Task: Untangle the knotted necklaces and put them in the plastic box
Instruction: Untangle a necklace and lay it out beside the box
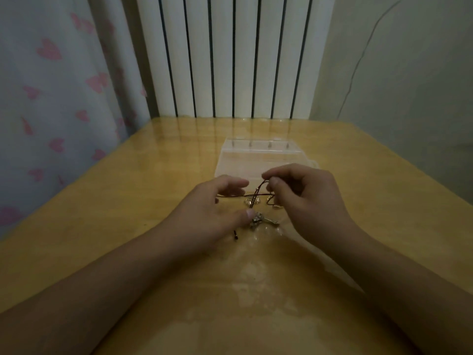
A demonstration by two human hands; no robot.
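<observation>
So the necklaces (256, 201) are in a tangle on the tabletop (133, 201), right between the two hands and just in front of the clear plastic box (256, 155). Dark red-brown cords cross each other in an X, with little metal charms (263, 221) bunched at the near end.

The right hand (307, 196) is pinching a loop of cord between thumb and fingertips and lifting it up off the wood, which I'd guess is to open the crossing so you can see which strand goes over which. The left hand (217, 208) is relaxed and spread, fingers loosely bent over the other end of the cords, thumb right next to the charm cluster. Looks like it's steadying the pile so the whole thing doesn't drag along when the loop gets pulled, though I can't tell if the fingertips really touch the cord.

The box sits open just behind the hands, handy for dropping each necklace in once it's free. Nothing looks to be in it yet, though it's see-through and dim, so hard to be sure. Untangling seems very much in progress.
</observation>
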